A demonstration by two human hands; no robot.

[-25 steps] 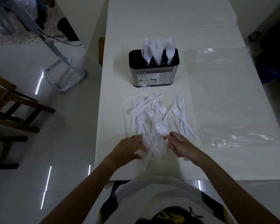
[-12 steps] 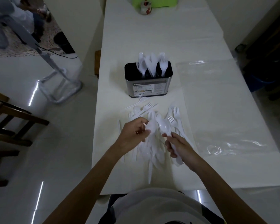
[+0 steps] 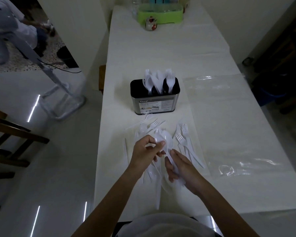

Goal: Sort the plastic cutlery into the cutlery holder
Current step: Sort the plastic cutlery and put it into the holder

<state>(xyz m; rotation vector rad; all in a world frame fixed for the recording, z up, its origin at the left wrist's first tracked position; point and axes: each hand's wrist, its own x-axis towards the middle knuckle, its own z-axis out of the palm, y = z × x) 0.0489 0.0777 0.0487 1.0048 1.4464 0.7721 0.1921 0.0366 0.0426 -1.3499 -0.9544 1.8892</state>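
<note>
A black-and-steel cutlery holder (image 3: 155, 104) stands mid-table with white spoons, knives and forks upright in its slots. Below it lies a loose pile of white plastic cutlery (image 3: 183, 142), with forks on the right and spoons under my hands. My left hand (image 3: 146, 153) is raised over the pile, its fingers closed on a white spoon (image 3: 158, 138). My right hand (image 3: 179, 166) grips the handle of another white spoon (image 3: 167, 140). The two spoon bowls sit side by side between my hands.
A clear plastic bag (image 3: 229, 134) lies flat on the right of the white table (image 3: 161, 48). A green tray (image 3: 161, 13) and a small jar (image 3: 150, 23) stand at the far end. A wooden chair (image 3: 9, 137) and a metal stand (image 3: 61, 100) are on the floor at left.
My left hand lifted off the pile and closed on a spoon. My right hand raised its spoon beside it. The camera tilted up, bringing the table's far end into view.
</note>
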